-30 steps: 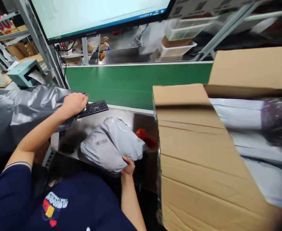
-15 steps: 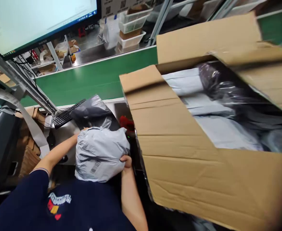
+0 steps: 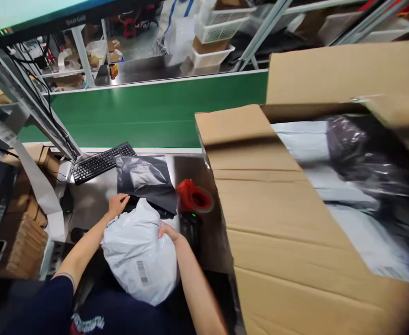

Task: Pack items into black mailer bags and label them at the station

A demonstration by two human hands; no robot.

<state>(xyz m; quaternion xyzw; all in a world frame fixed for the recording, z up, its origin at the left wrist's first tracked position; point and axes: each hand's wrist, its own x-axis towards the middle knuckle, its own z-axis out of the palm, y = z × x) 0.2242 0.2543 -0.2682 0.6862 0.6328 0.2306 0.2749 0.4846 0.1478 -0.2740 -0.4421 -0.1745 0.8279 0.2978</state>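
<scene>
A full white plastic mailer bag (image 3: 140, 260) with a barcode label rests against my front. My right hand (image 3: 170, 231) is closed on its upper right side, thumb on top. Just beyond lies a flat black plastic bag (image 3: 147, 179) on the metal table (image 3: 93, 197). My left hand (image 3: 118, 204) pinches the near left edge of this black bag, close to the white mailer's top. To the right of both bags stands a red tape dispenser (image 3: 194, 197), slightly blurred. A dark device with a green light (image 3: 190, 228) sits below it, partly hidden by my right hand.
A large open carton (image 3: 260, 200) holding white and black parcels fills the right side. A keyboard (image 3: 102, 163) lies at the table's back left, under a monitor (image 3: 51, 21). Paper label strip (image 3: 40, 186) hangs at left. Behind runs a green conveyor belt (image 3: 131, 114).
The white mailer has tilted and come down toward me. My left hand has come out from behind it onto the black bag, which now lies flatter. The camera view has shifted left.
</scene>
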